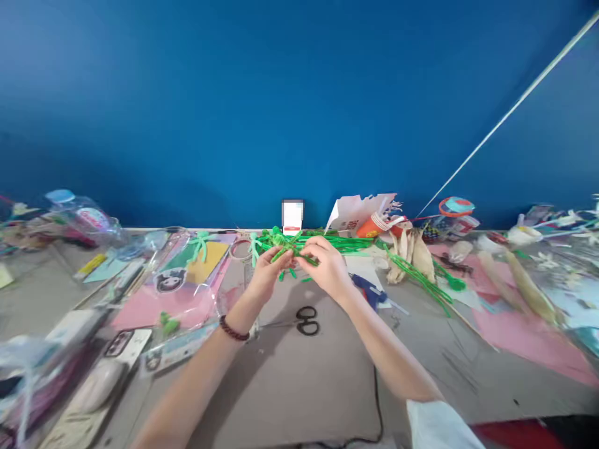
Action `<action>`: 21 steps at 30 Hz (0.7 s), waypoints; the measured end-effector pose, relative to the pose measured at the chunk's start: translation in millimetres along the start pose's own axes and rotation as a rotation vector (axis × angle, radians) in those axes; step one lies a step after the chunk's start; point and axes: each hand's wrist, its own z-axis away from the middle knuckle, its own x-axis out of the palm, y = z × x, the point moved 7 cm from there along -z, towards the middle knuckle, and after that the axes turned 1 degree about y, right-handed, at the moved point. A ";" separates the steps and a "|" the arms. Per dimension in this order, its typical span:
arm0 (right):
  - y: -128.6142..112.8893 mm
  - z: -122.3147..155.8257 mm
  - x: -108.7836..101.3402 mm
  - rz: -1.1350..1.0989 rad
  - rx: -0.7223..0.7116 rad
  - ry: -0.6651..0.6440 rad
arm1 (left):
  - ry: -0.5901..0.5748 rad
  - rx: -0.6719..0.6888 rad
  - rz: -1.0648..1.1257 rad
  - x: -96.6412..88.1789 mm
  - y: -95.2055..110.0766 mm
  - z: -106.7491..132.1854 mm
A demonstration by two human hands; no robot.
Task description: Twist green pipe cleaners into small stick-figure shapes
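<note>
My left hand (266,272) pinches a green fuzzy pipe cleaner piece (282,252) above the middle of the table. Close beside it, my right hand (326,265) has its thumb and fingers closed on another part of the green fuzzy stems; whether both parts are one piece I cannot tell. Behind the hands lies a bundle of green pipe cleaners (353,244). Black-handled scissors (307,321) rest on the table below the hands. To the right of my right hand is a blue glue gun (369,290), partly hidden by the forearm.
A phone with a lit screen (292,216) leans at the blue wall. Pink sheets (187,310), a plastic bottle (87,215) and a white mouse (100,385) crowd the left. An orange cup (371,226), more green stems (416,274) and dry husks (423,259) lie right. A black cord (377,399) runs in front.
</note>
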 end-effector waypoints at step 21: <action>24.0 0.3 4.8 -0.099 0.082 -0.329 | -0.313 0.126 -0.737 14.0 33.2 11.1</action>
